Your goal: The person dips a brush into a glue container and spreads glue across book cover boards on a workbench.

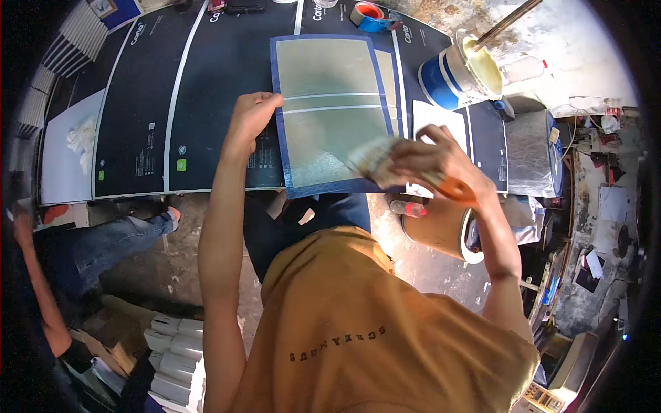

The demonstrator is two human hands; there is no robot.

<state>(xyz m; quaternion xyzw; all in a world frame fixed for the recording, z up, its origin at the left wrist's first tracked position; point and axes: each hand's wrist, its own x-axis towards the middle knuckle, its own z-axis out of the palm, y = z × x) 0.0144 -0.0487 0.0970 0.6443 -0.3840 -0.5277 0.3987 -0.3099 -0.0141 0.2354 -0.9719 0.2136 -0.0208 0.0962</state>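
A grey board panel with blue borders (330, 69) lies at the table's front edge, crossed by two white strips. Its lower part has a wet sheen. My left hand (253, 122) pinches the panel's left border between thumb and fingers. In my right hand (441, 162) is a wide brush with an orange handle (456, 190), its bristle end smeared by motion over the panel's lower right. A second similar panel (390, 76) lies partly hidden underneath, showing along the right side.
Black sheets printed "Carta" cover the table (227, 69). A blue and white bucket (441, 77) with pale paste and a stick stands back right. Orange and blue tape rolls (372, 15) lie at the back. Below are a brown drum (437, 230) and, left, another person's arm (43, 289).
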